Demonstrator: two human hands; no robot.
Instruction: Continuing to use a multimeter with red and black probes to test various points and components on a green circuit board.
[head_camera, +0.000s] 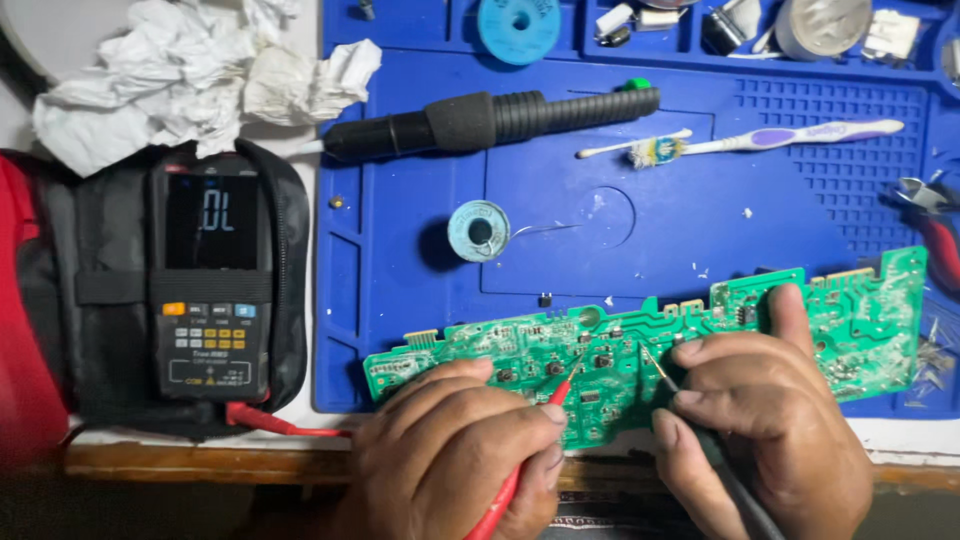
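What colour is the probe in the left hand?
Red: the probe in the left hand shows clearly in the head view.

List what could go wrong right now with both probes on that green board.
1. The red probe in the left hand and the black probe in the right hand touch down close together among crowded parts on the circuit board; a slip might bridge neighbouring contacts.
2. The board overhangs the blue mat at the table's edge, so pressing could tip or shift it.
3. The red lead runs to the multimeter; a tug may drag it.
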